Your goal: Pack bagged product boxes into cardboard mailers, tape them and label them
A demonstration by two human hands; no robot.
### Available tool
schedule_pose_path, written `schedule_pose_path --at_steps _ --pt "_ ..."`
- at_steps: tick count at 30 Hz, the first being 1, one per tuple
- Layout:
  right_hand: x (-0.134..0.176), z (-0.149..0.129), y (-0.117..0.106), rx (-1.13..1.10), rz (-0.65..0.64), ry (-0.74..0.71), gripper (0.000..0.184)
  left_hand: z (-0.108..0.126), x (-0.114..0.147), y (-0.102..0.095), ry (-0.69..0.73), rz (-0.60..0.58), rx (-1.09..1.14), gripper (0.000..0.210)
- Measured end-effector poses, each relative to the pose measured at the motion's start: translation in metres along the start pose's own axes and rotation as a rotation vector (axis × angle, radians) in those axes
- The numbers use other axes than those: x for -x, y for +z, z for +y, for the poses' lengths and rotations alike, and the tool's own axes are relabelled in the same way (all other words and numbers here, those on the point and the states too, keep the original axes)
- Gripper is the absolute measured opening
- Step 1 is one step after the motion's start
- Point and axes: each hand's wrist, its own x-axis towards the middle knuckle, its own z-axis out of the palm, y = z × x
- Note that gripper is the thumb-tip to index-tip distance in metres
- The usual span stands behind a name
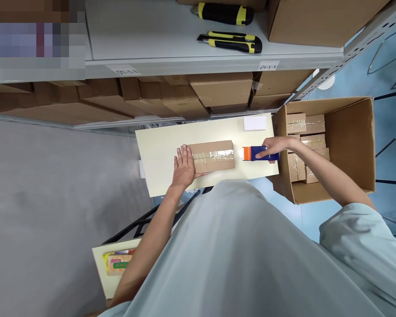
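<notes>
A sealed cardboard box (214,162) lies on the cream tabletop (161,163), with shiny clear tape along its top. My left hand (184,169) rests against its left end, fingers stretched out flat and the thumb pointing along the near side. To the right of the box, my right hand (271,147) is closed around a dark blue block-shaped item (256,153) with an orange band and a pale left end. That item points towards the box with a gap between them; its exact kind is unclear. Behind it lies a small white stack, perhaps labels (254,123).
At the right stands a large open carton (350,145) holding several small taped boxes (313,141). Two yellow-black utility knives (231,42) lie on the grey shelf (145,35), above a row of cartons (221,90). Colourful packets (119,263) sit on a lower surface.
</notes>
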Motion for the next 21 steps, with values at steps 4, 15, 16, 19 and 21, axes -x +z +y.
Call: schedule_pose_path --at_steps 4,15,16,19,21 --pt "-0.003 0.013 -0.003 -0.019 0.020 0.005 0.069 0.002 -0.001 0.000 -0.007 0.007 -0.014 0.141" --pt "-0.034 -0.017 0.034 0.562 0.321 0.169 0.044 -0.001 -0.005 0.006 -0.036 -0.023 -0.125 0.142" --pt "-0.036 -0.022 0.041 0.581 0.352 0.189 0.042 -0.002 -0.005 0.007 -0.031 -0.018 -0.128 0.143" --pt "-0.045 -0.034 0.061 0.603 0.412 0.239 0.039 -0.004 -0.004 0.010 -0.014 -0.002 -0.132 0.143" --pt "-0.053 -0.040 0.074 0.621 0.466 0.263 0.038 -0.006 -0.004 0.012 -0.003 0.008 -0.131 0.144"
